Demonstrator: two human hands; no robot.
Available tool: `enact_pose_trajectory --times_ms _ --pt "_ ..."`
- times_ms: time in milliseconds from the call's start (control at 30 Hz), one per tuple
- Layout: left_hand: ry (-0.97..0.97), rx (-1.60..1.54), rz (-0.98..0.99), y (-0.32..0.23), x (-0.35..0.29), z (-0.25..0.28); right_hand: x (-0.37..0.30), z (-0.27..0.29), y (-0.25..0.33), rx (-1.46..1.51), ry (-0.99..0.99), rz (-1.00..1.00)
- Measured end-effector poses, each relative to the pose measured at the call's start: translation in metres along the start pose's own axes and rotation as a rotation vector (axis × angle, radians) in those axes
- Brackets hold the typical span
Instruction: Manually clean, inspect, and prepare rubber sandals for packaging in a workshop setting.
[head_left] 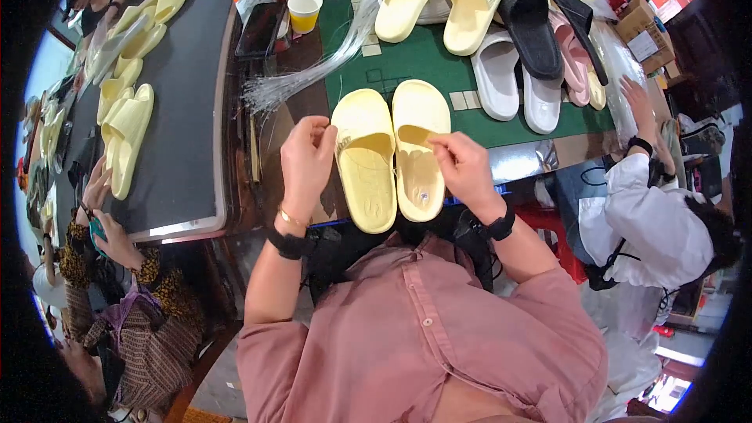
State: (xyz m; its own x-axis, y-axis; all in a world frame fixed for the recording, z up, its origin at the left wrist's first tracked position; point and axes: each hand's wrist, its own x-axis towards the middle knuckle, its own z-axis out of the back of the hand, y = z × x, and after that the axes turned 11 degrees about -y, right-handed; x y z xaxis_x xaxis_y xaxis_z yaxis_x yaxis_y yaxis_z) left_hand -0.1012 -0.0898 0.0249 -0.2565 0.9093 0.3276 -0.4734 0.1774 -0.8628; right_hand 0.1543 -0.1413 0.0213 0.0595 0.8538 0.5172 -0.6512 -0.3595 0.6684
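A pair of pale yellow slide sandals lies side by side in front of me, toes pointing away: the left slide [366, 180] and the right slide [419, 176]. My left hand [307, 158] is closed in a pinch at the outer edge of the left slide's strap. A fine clear strand seems to run across that slide's opening. Fingers pinched together, my right hand [468, 171] is over the right slide's outer edge, just below its strap. Whatever either pinch holds is too small to make out.
A bundle of clear plastic strands [325, 70] lies beyond my left hand. Past it stand a paper cup [304, 12] and a dark phone [260, 30]. More yellow, white, black [531, 30] and pink slides crowd the far right. People work on both sides.
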Motion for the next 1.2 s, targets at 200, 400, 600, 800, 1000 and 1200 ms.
enact_pose_trajectory --times_ms 200,400,600,800,1000,1200 --pt "0.129 0.234 -0.05 0.028 0.046 -0.027 0.049 0.003 -0.033 -0.049 -0.096 -0.046" --pt "0.242 0.343 0.001 0.035 0.063 -0.047 0.093 -0.009 -0.086 -0.261 0.249 0.205" --pt "0.216 0.398 0.014 0.037 0.068 -0.058 0.111 -0.01 -0.095 -0.298 0.485 0.255" --pt "0.166 0.338 -0.033 0.044 0.067 -0.065 0.11 -0.008 -0.102 -0.325 0.506 0.328" --pt "0.147 0.311 -0.018 0.044 0.065 -0.064 0.101 -0.002 -0.094 -0.286 0.512 0.264" --pt "0.143 0.336 -0.03 0.042 0.067 -0.066 0.094 -0.003 -0.095 -0.25 0.403 0.217"
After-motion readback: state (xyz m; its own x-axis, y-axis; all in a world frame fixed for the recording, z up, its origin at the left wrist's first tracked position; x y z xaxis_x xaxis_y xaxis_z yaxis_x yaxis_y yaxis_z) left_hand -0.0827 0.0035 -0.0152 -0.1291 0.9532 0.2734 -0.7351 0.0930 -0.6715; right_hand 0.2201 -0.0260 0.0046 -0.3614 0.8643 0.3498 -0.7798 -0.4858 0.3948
